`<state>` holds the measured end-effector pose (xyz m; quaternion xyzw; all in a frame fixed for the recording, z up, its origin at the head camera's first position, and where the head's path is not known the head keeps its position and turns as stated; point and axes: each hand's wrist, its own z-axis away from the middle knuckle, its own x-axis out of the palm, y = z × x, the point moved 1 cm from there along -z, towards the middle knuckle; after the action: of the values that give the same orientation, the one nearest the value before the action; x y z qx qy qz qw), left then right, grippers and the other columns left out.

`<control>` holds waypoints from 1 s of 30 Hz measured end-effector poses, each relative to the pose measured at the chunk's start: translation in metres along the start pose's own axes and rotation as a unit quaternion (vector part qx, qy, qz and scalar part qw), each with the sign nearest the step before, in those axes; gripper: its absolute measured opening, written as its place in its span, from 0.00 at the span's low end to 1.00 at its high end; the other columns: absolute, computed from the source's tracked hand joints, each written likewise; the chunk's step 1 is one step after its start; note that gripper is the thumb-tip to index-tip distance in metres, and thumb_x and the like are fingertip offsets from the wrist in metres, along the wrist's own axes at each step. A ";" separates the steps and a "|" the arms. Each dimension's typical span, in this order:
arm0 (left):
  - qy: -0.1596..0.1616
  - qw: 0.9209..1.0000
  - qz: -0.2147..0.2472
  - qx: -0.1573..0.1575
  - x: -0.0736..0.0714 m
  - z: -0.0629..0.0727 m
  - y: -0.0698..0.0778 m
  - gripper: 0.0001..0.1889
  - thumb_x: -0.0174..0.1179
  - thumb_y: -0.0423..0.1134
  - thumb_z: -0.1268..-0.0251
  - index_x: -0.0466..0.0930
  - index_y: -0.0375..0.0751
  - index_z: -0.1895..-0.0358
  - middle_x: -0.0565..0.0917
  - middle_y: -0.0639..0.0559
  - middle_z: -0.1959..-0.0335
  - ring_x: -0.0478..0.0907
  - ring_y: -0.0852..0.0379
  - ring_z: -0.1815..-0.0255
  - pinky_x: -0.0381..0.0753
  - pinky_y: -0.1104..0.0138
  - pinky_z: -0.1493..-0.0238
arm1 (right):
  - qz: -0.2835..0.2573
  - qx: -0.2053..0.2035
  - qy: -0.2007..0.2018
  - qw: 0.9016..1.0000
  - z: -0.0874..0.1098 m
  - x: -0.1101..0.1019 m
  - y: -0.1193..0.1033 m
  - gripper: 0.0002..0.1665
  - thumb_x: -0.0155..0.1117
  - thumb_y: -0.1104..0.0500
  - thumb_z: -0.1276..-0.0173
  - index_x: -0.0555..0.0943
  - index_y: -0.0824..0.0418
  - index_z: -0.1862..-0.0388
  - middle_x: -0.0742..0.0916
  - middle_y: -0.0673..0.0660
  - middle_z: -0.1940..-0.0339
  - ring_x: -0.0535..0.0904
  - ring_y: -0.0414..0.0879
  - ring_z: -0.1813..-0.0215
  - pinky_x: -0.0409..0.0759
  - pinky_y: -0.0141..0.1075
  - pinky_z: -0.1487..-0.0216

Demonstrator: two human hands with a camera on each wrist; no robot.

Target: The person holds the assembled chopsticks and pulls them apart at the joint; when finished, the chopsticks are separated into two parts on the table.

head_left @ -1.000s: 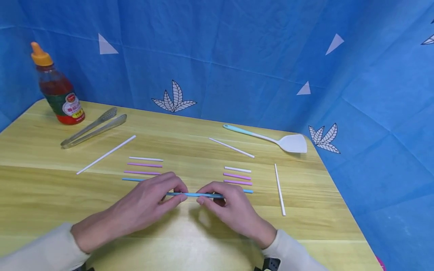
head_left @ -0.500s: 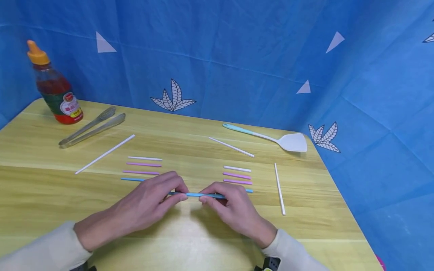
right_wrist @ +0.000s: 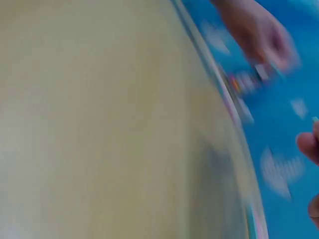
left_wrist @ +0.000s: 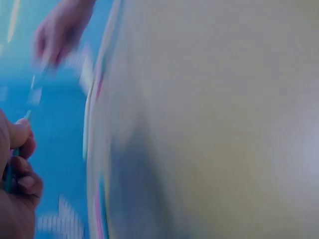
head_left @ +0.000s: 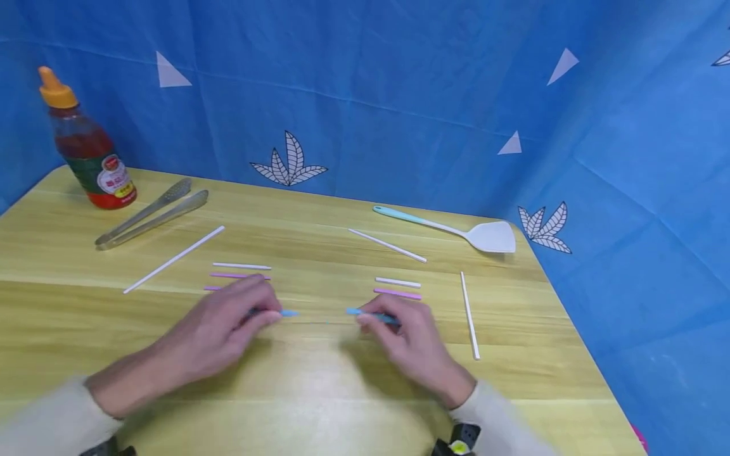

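In the head view my left hand pinches a short piece of thin blue stick, its end poking out past the thumb. Facing it, my right hand grips another blue stick piece. A gap separates the two ends, with tiny blue crumbs below it. Both hands are held over the wooden table. In the left wrist view, curled fingers close round the greenish-blue piece. Behind the left hand lie a short white stick and partly hidden purple ones; a white and a purple stick lie behind the right.
Longer white sticks lie at left, at the back and at right. Metal tongs and a red sauce bottle occupy the back left. A white spatula rests by the back right edge, before a blue cloth.
The single blue stick between both hands has parted into two pieces. My left hand has moved left, my right hand right, both slightly farther back, covering sticks seen before.
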<state>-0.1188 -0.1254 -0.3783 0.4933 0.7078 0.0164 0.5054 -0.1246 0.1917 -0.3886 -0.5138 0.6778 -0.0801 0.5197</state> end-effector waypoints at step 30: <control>-0.084 0.982 -0.056 -0.157 -0.033 0.038 -0.063 0.09 0.72 0.40 0.26 0.86 0.65 0.54 0.86 0.68 0.55 0.77 0.68 0.55 0.79 0.66 0.52 | 0.051 0.117 -0.036 0.991 0.033 -0.039 0.044 0.07 0.78 0.59 0.28 0.93 0.47 0.55 0.91 0.43 0.58 0.82 0.36 0.59 0.82 0.30 0.59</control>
<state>-0.1338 -0.1990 -0.4063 0.3673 0.6777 0.0571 0.6345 -0.1286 0.2561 -0.4075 -0.4168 0.6700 -0.1130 0.6038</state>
